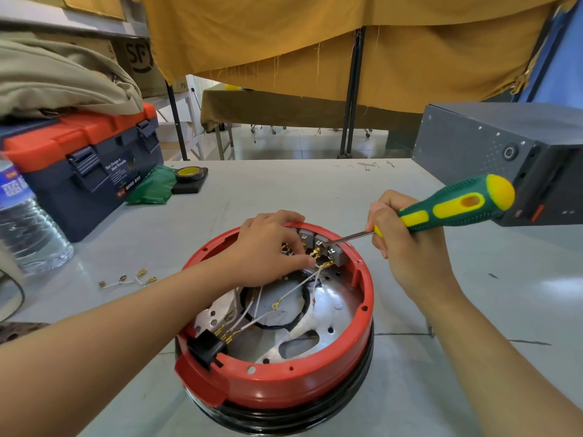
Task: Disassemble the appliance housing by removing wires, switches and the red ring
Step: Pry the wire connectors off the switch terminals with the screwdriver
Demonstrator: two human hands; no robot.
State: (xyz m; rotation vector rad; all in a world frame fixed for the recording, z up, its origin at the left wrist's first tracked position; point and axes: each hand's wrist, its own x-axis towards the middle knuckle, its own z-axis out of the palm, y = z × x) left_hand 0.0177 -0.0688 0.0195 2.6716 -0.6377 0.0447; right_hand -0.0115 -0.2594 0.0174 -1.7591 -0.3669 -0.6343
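My right hand (407,247) grips the screwdriver (448,206), tip at the grey switches (318,244) — my left hand (268,247) pinches a wire (296,287) beside them; a slip could stab it.

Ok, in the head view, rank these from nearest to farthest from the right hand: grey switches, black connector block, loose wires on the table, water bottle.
1. Grey switches: just left of the right hand, on the ring's far side.
2. Black connector block: on the ring's near left side.
3. Loose wires: on the table, left of the housing.
4. Water bottle: at the far left edge.
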